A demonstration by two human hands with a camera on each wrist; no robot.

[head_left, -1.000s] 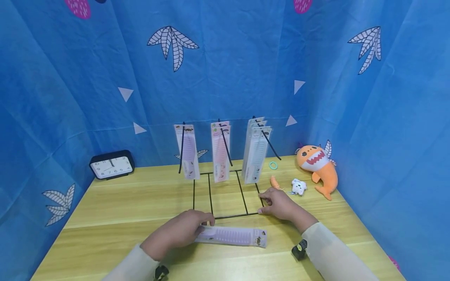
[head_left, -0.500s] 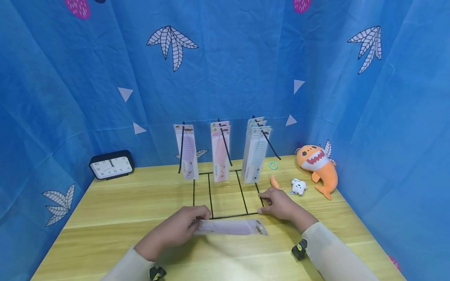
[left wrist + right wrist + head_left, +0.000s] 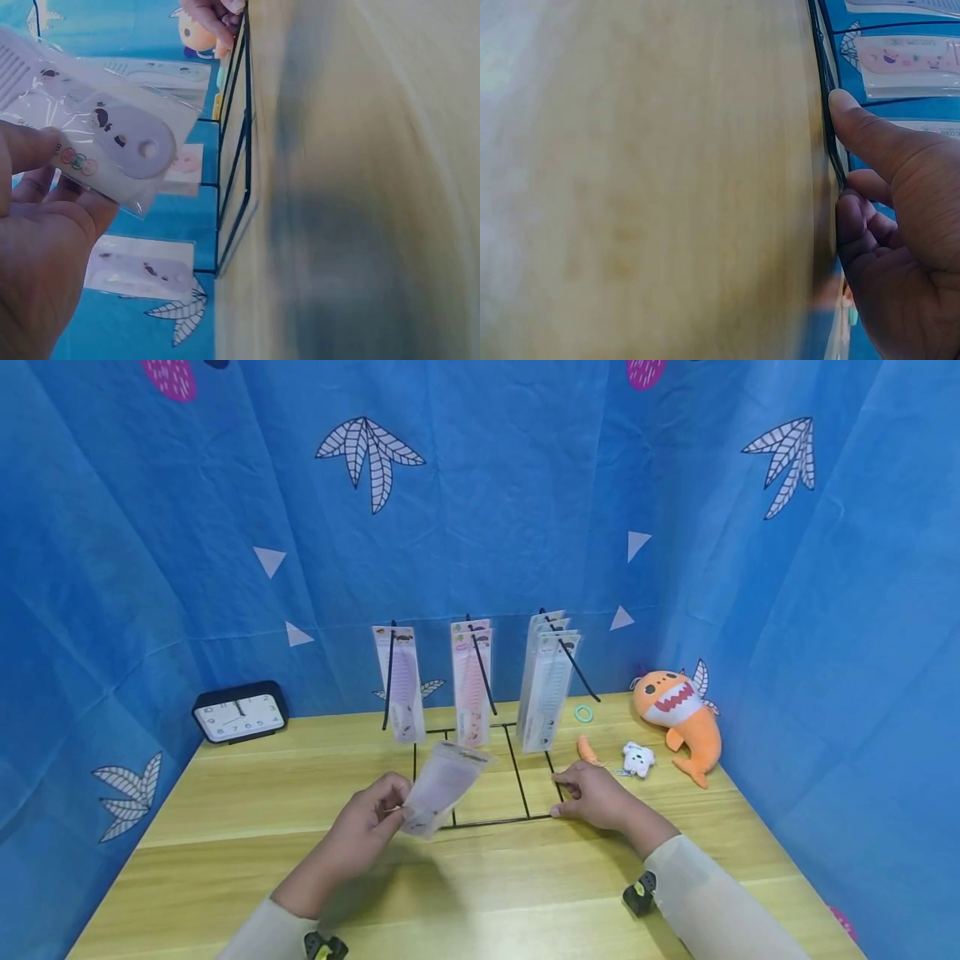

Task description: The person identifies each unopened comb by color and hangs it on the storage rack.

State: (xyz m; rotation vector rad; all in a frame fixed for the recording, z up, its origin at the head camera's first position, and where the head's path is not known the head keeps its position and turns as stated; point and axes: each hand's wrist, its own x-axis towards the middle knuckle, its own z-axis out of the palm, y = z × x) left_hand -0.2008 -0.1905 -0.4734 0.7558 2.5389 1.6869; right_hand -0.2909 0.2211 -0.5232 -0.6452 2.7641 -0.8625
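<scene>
A packaged purple comb (image 3: 444,785) is held up off the table in my left hand (image 3: 367,822), thumb and fingers pinching its lower end. In the left wrist view the comb's rounded handle with a hole (image 3: 142,146) shows through the clear wrapper. My right hand (image 3: 596,797) grips the black wire display rack (image 3: 495,821) at its front right corner; the right wrist view shows the thumb (image 3: 847,105) against the wire. On the rack's hooks hang a purple comb pack (image 3: 405,685), pink comb packs (image 3: 471,689) and blue comb packs (image 3: 547,693).
A black-framed clock (image 3: 240,712) stands at the back left. To the right lie an orange shark plush (image 3: 678,718), a small white plush (image 3: 637,759), a small orange item (image 3: 587,749) and a teal ring (image 3: 583,713). Blue cloth (image 3: 487,527) surrounds the wooden table (image 3: 247,793).
My left hand has lifted the purple comb from the table, moved slightly left and forward, and tilted its far end up toward the rack. The right hand stays in place.
</scene>
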